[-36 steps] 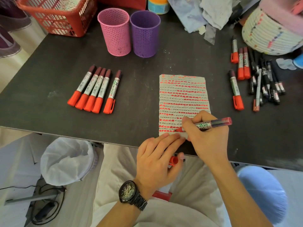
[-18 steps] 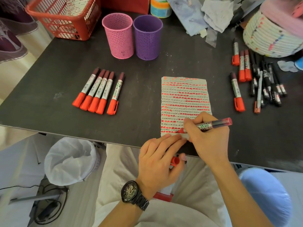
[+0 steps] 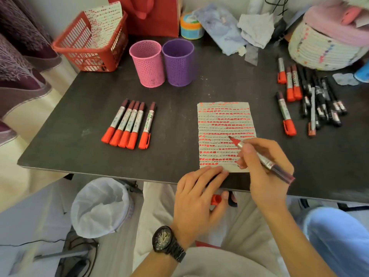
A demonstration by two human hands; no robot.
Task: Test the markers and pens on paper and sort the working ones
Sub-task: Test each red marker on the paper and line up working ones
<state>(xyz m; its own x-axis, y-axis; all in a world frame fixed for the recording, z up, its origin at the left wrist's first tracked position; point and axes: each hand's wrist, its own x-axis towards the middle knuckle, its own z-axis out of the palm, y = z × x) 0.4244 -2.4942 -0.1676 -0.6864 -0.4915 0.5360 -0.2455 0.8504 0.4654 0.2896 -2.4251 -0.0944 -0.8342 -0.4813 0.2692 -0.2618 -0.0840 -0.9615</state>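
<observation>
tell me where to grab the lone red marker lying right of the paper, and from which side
Grip the lone red marker across the labelled middle of its barrel, coming straight down from above. It lies flat on the table, red cap toward the person, with bare table on both long sides, so fingers can close across its width. The pen pile lies further right.

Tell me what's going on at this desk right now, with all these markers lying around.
A person is testing red markers on a sheet of paper already covered in rows of red dashes. The right hand holds an uncapped marker with its tip over the sheet, while the left hand pins the paper's near edge and holds the red cap. Five capped markers lie in a neat row to the left, and a mixed pile of pens sits on the right. The pink cup and purple cup stand behind.
</observation>
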